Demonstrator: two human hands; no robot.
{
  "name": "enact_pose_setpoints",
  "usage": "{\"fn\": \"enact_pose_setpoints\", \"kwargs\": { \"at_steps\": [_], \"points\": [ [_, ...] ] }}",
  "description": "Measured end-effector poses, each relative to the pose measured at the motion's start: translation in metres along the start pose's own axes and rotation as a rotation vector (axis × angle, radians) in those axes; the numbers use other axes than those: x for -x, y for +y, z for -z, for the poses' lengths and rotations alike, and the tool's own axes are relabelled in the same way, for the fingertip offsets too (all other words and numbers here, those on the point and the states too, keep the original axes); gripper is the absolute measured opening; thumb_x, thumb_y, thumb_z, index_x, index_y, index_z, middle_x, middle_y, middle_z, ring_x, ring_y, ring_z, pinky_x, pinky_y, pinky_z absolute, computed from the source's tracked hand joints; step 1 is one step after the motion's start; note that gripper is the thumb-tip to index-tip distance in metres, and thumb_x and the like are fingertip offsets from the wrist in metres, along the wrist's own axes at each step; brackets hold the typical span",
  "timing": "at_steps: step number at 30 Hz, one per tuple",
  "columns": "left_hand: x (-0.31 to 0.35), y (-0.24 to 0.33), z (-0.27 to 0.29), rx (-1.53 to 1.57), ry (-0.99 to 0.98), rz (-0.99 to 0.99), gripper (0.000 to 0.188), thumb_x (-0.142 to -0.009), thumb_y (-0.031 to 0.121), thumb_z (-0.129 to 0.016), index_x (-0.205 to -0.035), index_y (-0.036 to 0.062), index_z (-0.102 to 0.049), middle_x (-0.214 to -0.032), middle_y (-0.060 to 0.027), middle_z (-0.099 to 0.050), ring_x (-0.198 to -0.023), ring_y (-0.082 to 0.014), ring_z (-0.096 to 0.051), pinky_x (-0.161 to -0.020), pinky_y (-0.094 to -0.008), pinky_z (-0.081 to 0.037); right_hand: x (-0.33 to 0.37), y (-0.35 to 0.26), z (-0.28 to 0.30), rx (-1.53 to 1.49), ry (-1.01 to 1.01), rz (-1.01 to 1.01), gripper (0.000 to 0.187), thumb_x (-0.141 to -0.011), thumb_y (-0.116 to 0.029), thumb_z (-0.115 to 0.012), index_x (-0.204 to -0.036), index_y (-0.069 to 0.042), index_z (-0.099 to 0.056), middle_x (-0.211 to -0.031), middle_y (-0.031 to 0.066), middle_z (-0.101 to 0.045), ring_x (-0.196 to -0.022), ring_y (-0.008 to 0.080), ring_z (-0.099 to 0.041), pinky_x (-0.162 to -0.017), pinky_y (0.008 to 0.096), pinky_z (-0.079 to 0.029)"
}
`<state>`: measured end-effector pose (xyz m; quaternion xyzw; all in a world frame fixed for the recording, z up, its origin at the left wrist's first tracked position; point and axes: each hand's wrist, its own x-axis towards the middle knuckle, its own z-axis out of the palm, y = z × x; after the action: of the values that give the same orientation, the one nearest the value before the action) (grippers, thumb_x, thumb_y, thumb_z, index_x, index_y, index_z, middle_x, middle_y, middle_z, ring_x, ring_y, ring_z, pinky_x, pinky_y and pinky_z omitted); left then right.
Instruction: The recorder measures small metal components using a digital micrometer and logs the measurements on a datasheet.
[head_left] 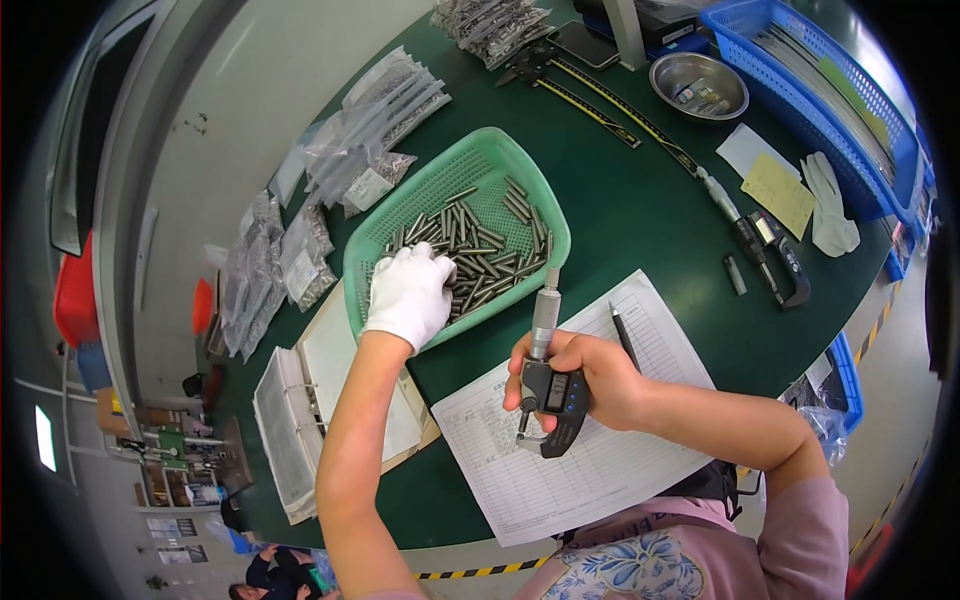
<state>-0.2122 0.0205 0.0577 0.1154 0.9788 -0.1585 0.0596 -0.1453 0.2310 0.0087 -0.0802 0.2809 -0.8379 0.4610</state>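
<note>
A green perforated plastic basket [548,205] holds many short grey metal pins [485,265]. My left hand [410,293], in a white glove, reaches over its near left side. Its fingers curl down among the pins, and whatever they grip is hidden. Bare, my right hand [600,375] is closed round a digital micrometer [556,390], its thimble pointing up and away and its frame toward me. Nothing can be made out between the micrometer's jaws. Beneath this hand lies a printed form [520,480] with handwriting, and a black pen [624,335] rests on it.
An open ring binder [290,425] lies at left, with bags of metal parts [375,110] behind. A second micrometer [765,250], a white glove [830,210], yellow notes [778,192], a steel bowl [700,85], a caliper [590,90] and a blue basket [830,130] occupy the right and far side.
</note>
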Motion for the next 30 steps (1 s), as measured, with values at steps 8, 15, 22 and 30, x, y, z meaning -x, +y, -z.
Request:
{"fn": "enact_pose_setpoints", "kwargs": {
  "at_steps": [8,15,22,30],
  "points": [
    [-0.01,0.001,0.01,-0.205,-0.086,-0.087,0.02,-0.07,0.019,-0.061,-0.09,0.0155,-0.066,-0.094,-0.0082,-0.054,-0.096,-0.0233,-0.052,-0.083,-0.0378,-0.039,-0.001,0.003,0.003,-0.022,-0.017,0.022,0.03,-0.075,-0.019,-0.035,-0.098,-0.003,-0.047,-0.083,0.0158,-0.061,-0.05,0.0178,-0.053,-0.054,0.0281,-0.046],
    [0.002,-0.036,-0.026,0.618,0.426,-0.031,0.007,-0.074,0.01,-0.057,-0.081,0.0075,-0.058,-0.091,-0.0076,-0.056,-0.084,-0.0222,-0.055,-0.078,-0.0342,-0.044,-0.005,0.01,-0.001,0.054,0.007,0.034,0.032,-0.073,-0.02,-0.035,-0.097,-0.003,-0.048,-0.085,0.0166,-0.061,-0.051,0.0189,-0.052,-0.054,0.0294,-0.046],
    [0.061,-0.006,-0.013,1.869,0.724,0.026,0.014,-0.087,0.017,-0.052,-0.096,0.0078,-0.046,-0.079,-0.0091,-0.057,-0.073,-0.0192,-0.057,-0.069,-0.0319,-0.047,-0.001,0.006,0.006,0.011,0.03,-0.001,0.036,-0.071,-0.021,-0.035,-0.097,-0.002,-0.049,-0.086,0.0201,-0.06,-0.053,0.0223,-0.054,-0.057,0.0312,-0.047],
    [0.139,0.072,-0.053,1.813,0.492,0.089,0.016,-0.078,0.011,-0.063,-0.086,0.0013,-0.054,-0.087,-0.0068,-0.052,-0.077,-0.0132,-0.052,-0.069,-0.025,-0.042,-0.006,-0.003,0.004,-0.06,0.116,-0.059,0.063,-0.083,-0.06,-0.024,-0.087,-0.002,-0.051,-0.071,0.0181,-0.059,-0.042,0.0186,-0.047,-0.041,0.0267,-0.04]
  ]
}}
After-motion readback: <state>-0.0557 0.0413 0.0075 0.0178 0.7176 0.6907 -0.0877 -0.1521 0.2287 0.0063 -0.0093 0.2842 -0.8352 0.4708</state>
